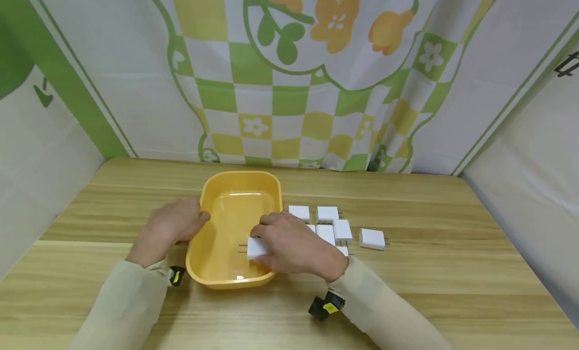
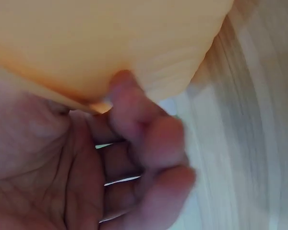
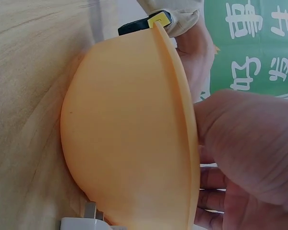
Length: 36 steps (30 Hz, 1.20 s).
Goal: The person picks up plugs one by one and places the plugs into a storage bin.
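Note:
A yellow plastic basin (image 1: pixel 226 209) stands on the table with a bare floor inside. At its left rim, my left hand (image 1: pixel 174 220) grips the edge, thumb over the rim; in the left wrist view, curled fingers (image 2: pixel 161 139) lie against the outer wall. My right hand (image 1: pixel 296 243) reaches over the right rim and pinches a white charger plug (image 1: pixel 256 248) above the basin, its metal prongs pointing left. In the right wrist view, the basin wall (image 3: pixel 125 110) stands beside the right hand (image 3: pixel 249 148), and the held charger is hidden.
Several white chargers (image 1: pixel 325 234) lie grouped right of the basin, partly behind the right hand. One more charger (image 1: pixel 372 239) lies farther right, apart from them. Behind the wooden table (image 1: pixel 434 289) hangs a patterned cloth (image 1: pixel 289 103). Both wrists wear small black devices (image 1: pixel 326 305).

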Motion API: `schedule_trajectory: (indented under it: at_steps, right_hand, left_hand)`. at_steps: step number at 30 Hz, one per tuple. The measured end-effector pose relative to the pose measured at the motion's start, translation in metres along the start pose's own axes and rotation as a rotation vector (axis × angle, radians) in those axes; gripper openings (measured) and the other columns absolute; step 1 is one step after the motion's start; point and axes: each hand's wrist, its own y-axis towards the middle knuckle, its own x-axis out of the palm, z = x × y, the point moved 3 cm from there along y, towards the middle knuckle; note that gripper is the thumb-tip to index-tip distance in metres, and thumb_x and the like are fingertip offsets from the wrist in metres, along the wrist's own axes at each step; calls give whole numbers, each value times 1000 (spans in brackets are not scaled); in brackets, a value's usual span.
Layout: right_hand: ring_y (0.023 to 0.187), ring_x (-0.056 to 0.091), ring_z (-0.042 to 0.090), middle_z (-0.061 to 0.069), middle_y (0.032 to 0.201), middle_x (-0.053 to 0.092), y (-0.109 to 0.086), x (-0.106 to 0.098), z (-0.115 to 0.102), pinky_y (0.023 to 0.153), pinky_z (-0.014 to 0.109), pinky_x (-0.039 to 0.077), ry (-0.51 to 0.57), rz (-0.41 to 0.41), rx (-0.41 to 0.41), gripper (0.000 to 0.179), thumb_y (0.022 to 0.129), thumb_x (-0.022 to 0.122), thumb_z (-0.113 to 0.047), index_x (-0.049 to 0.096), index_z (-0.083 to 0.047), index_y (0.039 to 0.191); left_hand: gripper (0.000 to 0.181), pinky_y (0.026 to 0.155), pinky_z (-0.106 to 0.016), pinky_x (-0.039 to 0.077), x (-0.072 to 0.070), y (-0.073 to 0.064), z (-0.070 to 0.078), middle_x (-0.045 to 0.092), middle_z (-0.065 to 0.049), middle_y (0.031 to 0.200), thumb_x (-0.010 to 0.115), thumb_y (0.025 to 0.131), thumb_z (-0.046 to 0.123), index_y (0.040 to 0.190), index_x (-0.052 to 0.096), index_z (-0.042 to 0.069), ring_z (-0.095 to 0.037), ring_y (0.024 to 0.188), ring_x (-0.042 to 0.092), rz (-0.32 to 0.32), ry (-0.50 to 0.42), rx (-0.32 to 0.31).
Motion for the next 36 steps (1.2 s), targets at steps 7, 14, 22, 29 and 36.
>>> schedule_trajectory:
  at_steps: [7, 14, 22, 29, 36]
  right_hand:
    - [87, 58, 11, -5, 96, 66, -1, 0, 0, 85, 31, 46, 35, -7, -20, 36, 86, 78, -42, 74, -16, 110]
    - [76, 52, 4, -12, 84, 58, 4, -1, -4, 78, 30, 43, 46, -74, -19, 28, 84, 80, -45, 73, -21, 97]
    - [69, 52, 3, -18, 74, 56, 11, 0, -4, 80, 29, 41, 68, -199, 23, 23, 80, 85, -41, 69, -25, 81]
    - [65, 53, 3, -20, 67, 56, 16, 0, -4, 74, 26, 41, 57, -267, 52, 23, 78, 87, -40, 69, -26, 77]
    - [63, 53, 3, -19, 65, 55, 21, 7, -2, 64, 23, 39, 70, -302, 59, 28, 76, 89, -37, 64, -26, 71]
  left_hand:
    - [42, 43, -25, 37, 4, -3, 3, 57, -6, 53, 41, 103, 22, 67, 57, 8, -15, 44, 48, -35, -44, -21]
    - [42, 44, -27, 39, 1, -4, 2, 59, -6, 53, 40, 102, 22, 67, 58, 8, -15, 44, 50, -48, -45, -46]
    - [40, 46, -31, 41, 3, -3, 3, 61, -6, 54, 41, 102, 23, 70, 58, 8, -18, 46, 54, -44, -62, -35]
    - [40, 45, -29, 40, 2, -2, 3, 60, -6, 54, 40, 101, 22, 69, 59, 7, -17, 45, 53, -53, -70, -42]
    - [39, 45, -29, 41, 3, -3, 3, 61, -7, 55, 41, 101, 23, 71, 59, 7, -17, 46, 53, -67, -77, -53]
